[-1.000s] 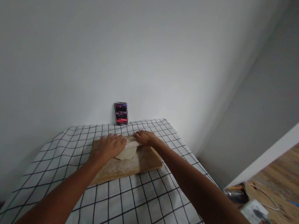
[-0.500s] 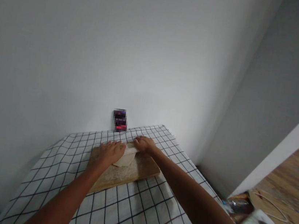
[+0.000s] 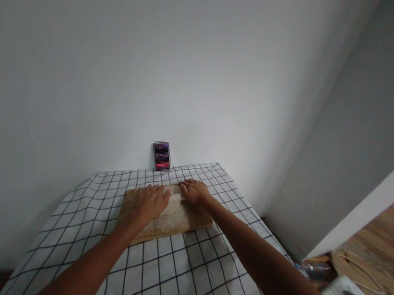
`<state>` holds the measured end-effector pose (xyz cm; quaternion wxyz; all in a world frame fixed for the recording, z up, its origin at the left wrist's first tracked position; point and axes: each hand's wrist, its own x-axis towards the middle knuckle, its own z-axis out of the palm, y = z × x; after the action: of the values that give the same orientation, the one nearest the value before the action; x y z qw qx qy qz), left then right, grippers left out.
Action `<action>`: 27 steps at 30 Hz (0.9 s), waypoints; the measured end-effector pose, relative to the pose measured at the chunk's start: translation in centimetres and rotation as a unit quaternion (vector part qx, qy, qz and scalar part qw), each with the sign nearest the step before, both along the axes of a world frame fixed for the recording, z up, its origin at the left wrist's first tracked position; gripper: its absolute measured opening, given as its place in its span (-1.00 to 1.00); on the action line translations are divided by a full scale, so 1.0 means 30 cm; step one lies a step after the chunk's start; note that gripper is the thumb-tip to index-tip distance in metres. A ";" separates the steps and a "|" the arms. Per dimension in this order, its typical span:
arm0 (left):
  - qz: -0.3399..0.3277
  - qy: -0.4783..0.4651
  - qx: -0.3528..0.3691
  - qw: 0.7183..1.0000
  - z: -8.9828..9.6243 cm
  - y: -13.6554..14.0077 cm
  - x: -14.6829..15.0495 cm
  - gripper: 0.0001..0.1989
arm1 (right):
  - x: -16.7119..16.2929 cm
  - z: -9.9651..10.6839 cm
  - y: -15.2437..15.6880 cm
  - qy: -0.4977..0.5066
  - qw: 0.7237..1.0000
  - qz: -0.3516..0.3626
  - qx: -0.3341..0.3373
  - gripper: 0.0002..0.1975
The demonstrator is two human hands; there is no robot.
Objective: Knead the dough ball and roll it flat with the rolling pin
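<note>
Below the frame's centre, our left hand (image 3: pixel 152 202) and right hand (image 3: pixel 194 191) cover a pale roller's (image 3: pixel 176 196) ends, grip closure unclear to us; uneven pressure could thin the dough (image 3: pixel 170 208) on the board (image 3: pixel 187 217) lopsidedly.

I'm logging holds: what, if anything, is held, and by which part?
A pale rolling pin, apparently by its ends: left grip on one, right grip on the other; closure is hidden.

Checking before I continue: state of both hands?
Left hand: on pale rolling pin, left side; grip unclear.
Right hand: on its right side; grip unclear.
</note>
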<state>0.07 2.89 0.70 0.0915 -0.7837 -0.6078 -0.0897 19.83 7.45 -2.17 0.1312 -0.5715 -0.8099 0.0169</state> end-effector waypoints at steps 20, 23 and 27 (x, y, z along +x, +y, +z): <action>-0.026 -0.046 0.021 0.998 -0.114 -0.167 -0.011 -0.40 | 0.027 -0.049 -0.211 0.022 0.997 0.026 0.065 -0.54; -0.073 -0.042 0.009 0.996 -0.104 -0.164 -0.045 -0.42 | 0.019 -0.043 -0.204 0.021 0.997 0.017 0.070 -0.54; -0.097 -0.031 0.022 0.995 -0.073 -0.128 -0.064 -0.43 | 0.006 -0.017 -0.165 0.027 0.998 0.003 0.051 -0.52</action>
<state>-1.86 -0.95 -1.48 0.0805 -0.8337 -0.5291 -0.1359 20.01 2.50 -2.68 0.1817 -0.5614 -0.8073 -0.0085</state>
